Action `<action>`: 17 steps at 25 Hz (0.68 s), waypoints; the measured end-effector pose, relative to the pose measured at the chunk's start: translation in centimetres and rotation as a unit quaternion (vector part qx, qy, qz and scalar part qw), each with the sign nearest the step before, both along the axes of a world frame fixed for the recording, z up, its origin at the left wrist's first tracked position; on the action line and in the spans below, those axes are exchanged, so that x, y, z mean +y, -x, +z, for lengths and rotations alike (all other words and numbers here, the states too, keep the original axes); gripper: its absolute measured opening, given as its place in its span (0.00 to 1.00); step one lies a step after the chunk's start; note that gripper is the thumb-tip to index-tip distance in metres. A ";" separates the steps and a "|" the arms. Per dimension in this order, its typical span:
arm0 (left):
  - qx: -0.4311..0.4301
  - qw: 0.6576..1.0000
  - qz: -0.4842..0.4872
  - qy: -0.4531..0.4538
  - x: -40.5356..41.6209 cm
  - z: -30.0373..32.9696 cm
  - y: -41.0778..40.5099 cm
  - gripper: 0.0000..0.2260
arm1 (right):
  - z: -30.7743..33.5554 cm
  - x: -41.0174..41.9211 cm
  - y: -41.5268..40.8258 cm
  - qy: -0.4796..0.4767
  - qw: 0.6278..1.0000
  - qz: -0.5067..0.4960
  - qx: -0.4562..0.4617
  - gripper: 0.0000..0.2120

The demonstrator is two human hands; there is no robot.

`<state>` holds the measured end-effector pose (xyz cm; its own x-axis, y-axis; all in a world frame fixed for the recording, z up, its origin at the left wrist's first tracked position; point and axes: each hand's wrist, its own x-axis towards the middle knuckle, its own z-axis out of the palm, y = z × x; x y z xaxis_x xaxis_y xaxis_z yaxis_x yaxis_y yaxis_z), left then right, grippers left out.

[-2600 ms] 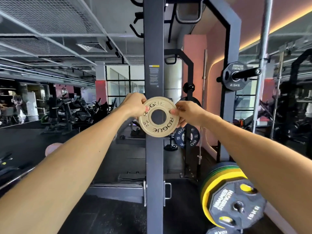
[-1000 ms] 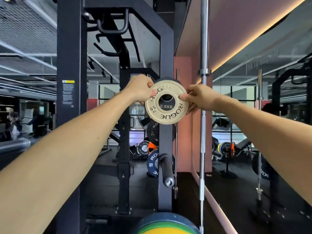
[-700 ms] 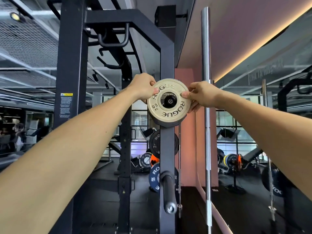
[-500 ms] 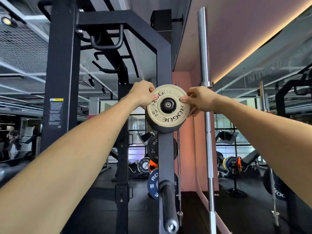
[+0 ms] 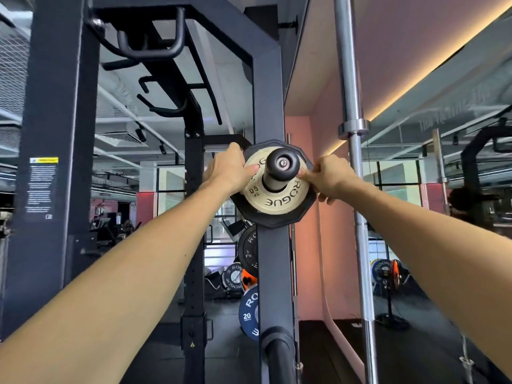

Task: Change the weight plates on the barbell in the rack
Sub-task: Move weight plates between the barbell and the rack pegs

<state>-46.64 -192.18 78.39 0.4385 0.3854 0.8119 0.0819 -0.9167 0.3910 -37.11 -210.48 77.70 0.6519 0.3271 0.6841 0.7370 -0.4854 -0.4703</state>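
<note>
A small cream plate (image 5: pixel 273 199) marked ROGUE and 0.5 KG sits on a black storage peg (image 5: pixel 281 169) on the rack upright (image 5: pixel 270 106). It lies flat against a larger black plate (image 5: pixel 277 218) behind it. The peg's end pokes out through the plate's hole toward me. My left hand (image 5: pixel 225 170) holds the plate's left rim, thumb on its face. My right hand (image 5: pixel 328 178) pinches its right rim.
A bare steel barbell (image 5: pixel 353 151) stands upright just right of my right hand. A second empty peg (image 5: pixel 278 347) juts out lower on the same upright. Blue 20 kg plates (image 5: pixel 248 314) and other plates hang behind it. A mirror wall runs along the right.
I carried the cream plate from in front of one rack post to this upright and slid it along the peg until it reached the black plate. Both hands have stayed on its rim.
</note>
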 end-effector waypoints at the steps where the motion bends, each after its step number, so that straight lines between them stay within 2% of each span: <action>1: -0.001 1.000 -0.003 0.001 0.3 -0.2 -0.6 0.11 | -0.2 0.5 -0.6 -0.006 1.000 -0.005 0.000 0.22; 5: -0.019 0.999 0.004 -0.036 1.5 -0.3 -3.9 0.09 | -0.6 2.2 -3.8 -0.021 1.000 0.001 -0.019 0.21; 9: -0.010 0.998 -0.003 -0.058 1.0 -0.2 -3.4 0.08 | -0.5 2.2 -3.4 -0.034 0.999 0.015 0.008 0.19; 13: 0.059 0.995 -0.035 -0.076 1.4 -1.6 -1.7 0.12 | -1.8 1.6 -2.8 0.006 1.000 0.004 0.008 0.13; 17: 0.153 0.986 -0.048 -0.043 1.4 -4.8 1.9 0.18 | -4.2 -0.9 -0.3 0.071 0.997 -0.001 -0.035 0.14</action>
